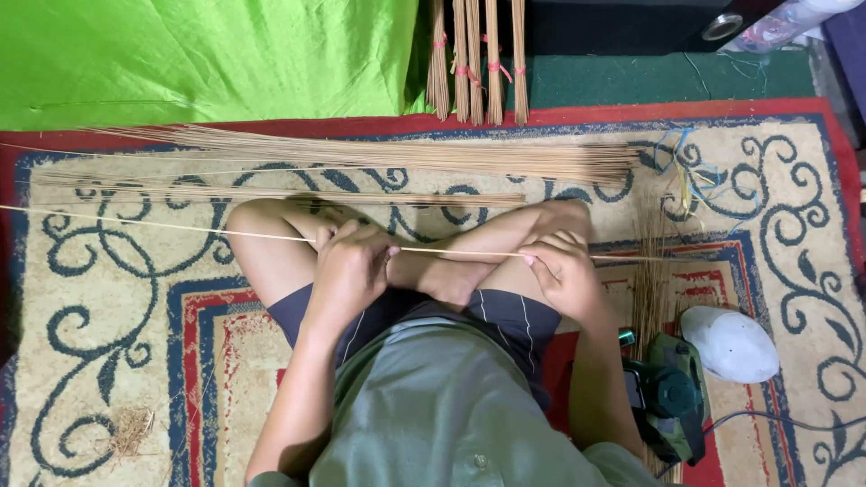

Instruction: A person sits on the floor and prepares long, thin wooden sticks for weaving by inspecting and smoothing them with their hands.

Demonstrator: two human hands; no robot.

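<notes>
Fingers (327,236) of my left hand (350,271) and right hand (561,271) were pinched shut on one thin stick (162,225), stretched level across my crossed legs. Two loose piles of sticks (379,155) lay on the carpet (99,298) ahead, five tied bundles (476,63) beyond them, one white cap (729,343) at my right.

Setting: home floor used as a craft workspace. Evidence: patterned cream, blue and red woven rug (794,225); bright green cloth (198,54); loose heaps of thin tan sticks (379,155); tied stick bundles with pink bands (478,63); green power tool (672,397).
</notes>
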